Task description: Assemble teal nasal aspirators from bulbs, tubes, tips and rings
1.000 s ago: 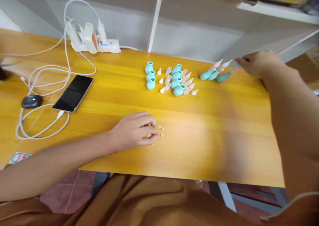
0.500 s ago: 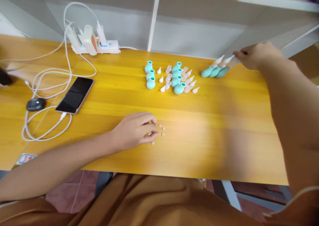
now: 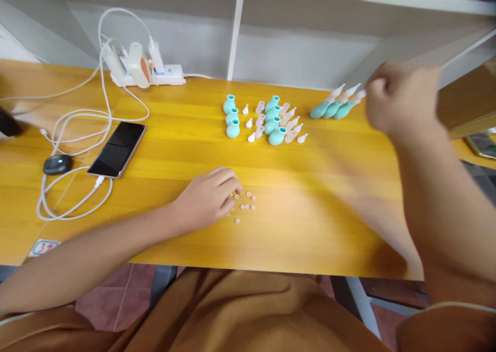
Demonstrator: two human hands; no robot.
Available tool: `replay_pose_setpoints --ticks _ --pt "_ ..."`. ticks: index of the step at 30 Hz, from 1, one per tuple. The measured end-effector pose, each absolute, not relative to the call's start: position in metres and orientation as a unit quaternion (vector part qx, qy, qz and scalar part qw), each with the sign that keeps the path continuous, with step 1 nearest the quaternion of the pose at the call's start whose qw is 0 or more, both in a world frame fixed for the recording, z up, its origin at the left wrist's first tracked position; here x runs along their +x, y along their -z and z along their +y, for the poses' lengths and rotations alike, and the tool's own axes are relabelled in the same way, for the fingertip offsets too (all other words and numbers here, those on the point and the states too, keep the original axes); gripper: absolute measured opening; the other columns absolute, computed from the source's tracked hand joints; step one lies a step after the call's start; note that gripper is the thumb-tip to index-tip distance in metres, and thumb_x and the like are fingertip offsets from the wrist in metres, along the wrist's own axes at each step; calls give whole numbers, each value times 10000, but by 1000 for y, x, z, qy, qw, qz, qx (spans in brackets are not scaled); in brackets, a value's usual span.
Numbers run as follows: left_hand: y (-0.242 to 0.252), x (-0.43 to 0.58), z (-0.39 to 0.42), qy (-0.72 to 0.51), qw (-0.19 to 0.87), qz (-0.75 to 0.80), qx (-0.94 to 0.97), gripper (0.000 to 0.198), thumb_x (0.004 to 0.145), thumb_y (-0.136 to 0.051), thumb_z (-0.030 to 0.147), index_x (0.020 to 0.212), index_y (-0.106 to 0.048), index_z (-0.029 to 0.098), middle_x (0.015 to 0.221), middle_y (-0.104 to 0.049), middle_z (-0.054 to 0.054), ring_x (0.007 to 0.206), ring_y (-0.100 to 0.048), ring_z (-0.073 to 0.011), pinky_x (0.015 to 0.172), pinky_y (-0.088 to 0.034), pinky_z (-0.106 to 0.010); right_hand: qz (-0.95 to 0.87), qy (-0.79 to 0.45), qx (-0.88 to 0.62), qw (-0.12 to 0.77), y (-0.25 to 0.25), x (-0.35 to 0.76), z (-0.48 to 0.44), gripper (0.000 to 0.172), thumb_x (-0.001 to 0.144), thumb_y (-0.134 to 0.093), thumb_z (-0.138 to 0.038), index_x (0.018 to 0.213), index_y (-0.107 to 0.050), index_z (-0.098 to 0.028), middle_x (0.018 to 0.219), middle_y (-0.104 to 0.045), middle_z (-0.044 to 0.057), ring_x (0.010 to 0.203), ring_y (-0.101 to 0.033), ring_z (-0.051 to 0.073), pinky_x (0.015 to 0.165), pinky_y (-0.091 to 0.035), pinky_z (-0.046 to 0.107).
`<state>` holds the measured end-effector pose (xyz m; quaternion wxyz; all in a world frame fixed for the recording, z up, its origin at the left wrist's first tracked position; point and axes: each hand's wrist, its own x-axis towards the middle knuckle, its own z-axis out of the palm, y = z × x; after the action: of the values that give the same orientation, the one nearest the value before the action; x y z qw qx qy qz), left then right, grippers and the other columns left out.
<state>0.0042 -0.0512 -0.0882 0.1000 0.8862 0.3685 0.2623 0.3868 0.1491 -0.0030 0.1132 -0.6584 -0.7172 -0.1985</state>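
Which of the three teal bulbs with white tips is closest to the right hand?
The rightmost bulb of that trio: its white tip ends close beside the right hand, while the other two bulbs lie farther left.

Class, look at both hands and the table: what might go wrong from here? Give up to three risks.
1. The left hand, close beside the loose, small pale pieces, might scatter some.
2. The right hand, near the three tipped teal bulbs, could nudge the nearest.
3. Four open teal bulbs stand close together; bumping one may disturb its neighbours.
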Motion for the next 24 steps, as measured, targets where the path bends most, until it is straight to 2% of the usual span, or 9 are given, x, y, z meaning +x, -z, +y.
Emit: replay_pose_setpoints --ticks 2,4,6,10,15,19,24 --pt "86 3 -51 -241 102 412 873 224 998 -502 61 1063 -677 186 1088 -739 -78 1037 -700 -243 935 -561 -369 -727 142 -670 44 24 365 123 345 1134 -479 -313 1169 -783 -152 1111 -803 226 935 -699 292 757 -349 382" --pt "84 2 -50 -212 106 462 855 242 987 -485 67 1101 -665 182 1136 -726 -95 1054 -702 -261 936 -567 -394 -733 82 -675 2 48 349 106 507 1182 -381 -480 1108 -762 -154 1050 -779 230 910 -693 300 787 -384 382" --pt "82 0 -47 -183 119 504 836 242 973 -495 79 1129 -651 179 1169 -717 -104 1030 -705 -263 927 -570 -411 -726 50 -686 -11 68 342 101 641 1187 -298 -571 1098 -761 -136 1037 -768 250 933 -704 333 810 -414 395" --pt "81 -6 -38 -158 139 522 827 208 961 -501 97 1089 -636 190 1120 -716 -91 1021 -702 -264 922 -568 -419 -714 27 -699 34 97 349 113 702 1186 -250 -571 1143 -787 -121 1077 -783 266 1007 -728 378 825 -434 404" --pt "74 -16 -29 -107 128 479 862 187 967 -544 156 1113 -660 182 1148 -727 -106 1076 -695 -290 968 -569 -452 -729 4 -680 81 111 357 126 773 1177 -213 -623 1023 -805 -149 1022 -807 246 973 -737 368 807 -423 406" --pt "70 -19 -29 -66 122 427 894 212 969 -607 213 1151 -708 173 1176 -727 -105 1120 -683 -310 995 -569 -471 -725 10 -685 71 111 352 124 729 1159 -285 -644 1008 -810 -161 1021 -819 236 947 -737 363 790 -413 402" --pt "72 -18 -32 -73 100 411 903 201 975 -644 243 1142 -731 174 1171 -710 -110 1093 -662 -301 977 -567 -462 -728 11 -683 61 110 351 124 693 1158 -330 -623 1007 -824 -162 1051 -826 230 966 -744 361 776 -422 386"
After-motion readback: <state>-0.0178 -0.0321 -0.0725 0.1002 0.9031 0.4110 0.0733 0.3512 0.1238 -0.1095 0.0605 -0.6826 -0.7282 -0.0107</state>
